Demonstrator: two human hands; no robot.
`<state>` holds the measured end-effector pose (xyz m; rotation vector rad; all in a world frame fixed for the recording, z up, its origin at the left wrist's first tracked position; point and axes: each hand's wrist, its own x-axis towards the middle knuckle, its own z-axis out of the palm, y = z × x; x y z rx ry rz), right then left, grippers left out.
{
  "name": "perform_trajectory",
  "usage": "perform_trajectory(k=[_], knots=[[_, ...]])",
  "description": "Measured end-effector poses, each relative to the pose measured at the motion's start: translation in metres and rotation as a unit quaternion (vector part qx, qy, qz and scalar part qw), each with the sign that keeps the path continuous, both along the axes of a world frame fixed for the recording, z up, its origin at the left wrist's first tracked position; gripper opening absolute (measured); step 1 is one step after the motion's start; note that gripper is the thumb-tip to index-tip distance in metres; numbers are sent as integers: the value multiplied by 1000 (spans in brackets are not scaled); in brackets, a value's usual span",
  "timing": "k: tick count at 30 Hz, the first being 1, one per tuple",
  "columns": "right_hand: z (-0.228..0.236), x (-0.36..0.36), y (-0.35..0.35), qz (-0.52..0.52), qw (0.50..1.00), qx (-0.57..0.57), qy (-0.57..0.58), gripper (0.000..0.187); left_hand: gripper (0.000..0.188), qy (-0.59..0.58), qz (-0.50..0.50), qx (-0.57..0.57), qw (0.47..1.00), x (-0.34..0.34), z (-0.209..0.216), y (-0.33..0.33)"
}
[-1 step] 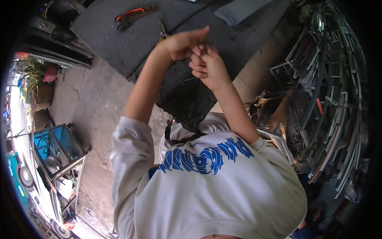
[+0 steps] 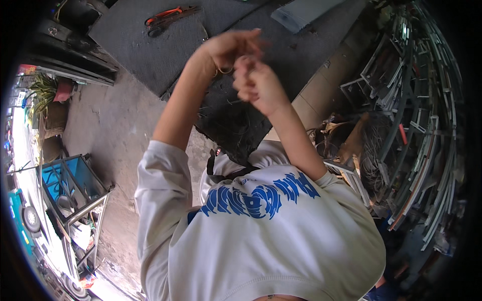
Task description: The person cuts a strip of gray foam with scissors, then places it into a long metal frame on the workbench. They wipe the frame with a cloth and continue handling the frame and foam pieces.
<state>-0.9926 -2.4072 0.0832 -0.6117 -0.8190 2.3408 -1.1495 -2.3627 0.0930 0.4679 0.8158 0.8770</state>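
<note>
My left hand (image 2: 233,46) is above the dark grey work surface, its fingers pointing right and smeared by motion. A thin yellowish loop (image 2: 224,69) shows below its wrist; what it belongs to is hidden. Close beneath those fingers is my right hand (image 2: 257,84), fingers curled together; anything between them is too small or blurred to make out. Below both hands a piece of ragged black material (image 2: 233,125) reaches toward my lap, with fine thread-like strands on it. Farther up the surface lies an orange-handled tool (image 2: 165,19), scissors or snips by its shape, beside a darker tool.
The dark grey work surface (image 2: 133,37) spans the top, with a pale folded sheet (image 2: 296,17) at its far right. Long metal profiles (image 2: 427,150) crowd the right side, near coiled wire (image 2: 374,160). On the left stand a metal-framed cart (image 2: 75,193) and a potted plant (image 2: 47,93).
My right hand has shifted slightly left, and my left hand slightly up and left, leaving a wider gap between them. The yellowish loop now shows below the left wrist.
</note>
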Motion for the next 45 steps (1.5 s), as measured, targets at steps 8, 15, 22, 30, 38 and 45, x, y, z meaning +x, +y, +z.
perform_trajectory(k=[8, 15, 22, 30, 38, 45], knots=[[3, -4, -69, 273, 881, 358, -148, 24, 30, 307, 121, 172, 928, -50, 12, -99], [-4, 32, 24, -60, 975, 67, -201, 79, 31, 426, 448, 250, 745, -77, 19, -299], [-29, -30, 65, -1, 964, -186, 191, 69, 22, 257, 758, 451, 394, -109, 32, -586], [14, -43, -22, 90, 969, -194, 121, 34, 25, 603, 639, -378, 293, -101, -53, -696], [17, -112, -198, 279, 948, 116, 103, 37, 39, 282, 394, 176, 857, -23, -91, -457], [33, -61, -77, 30, 979, -135, 151, 19, 9, 268, 628, 182, 708, -99, -71, -566]])
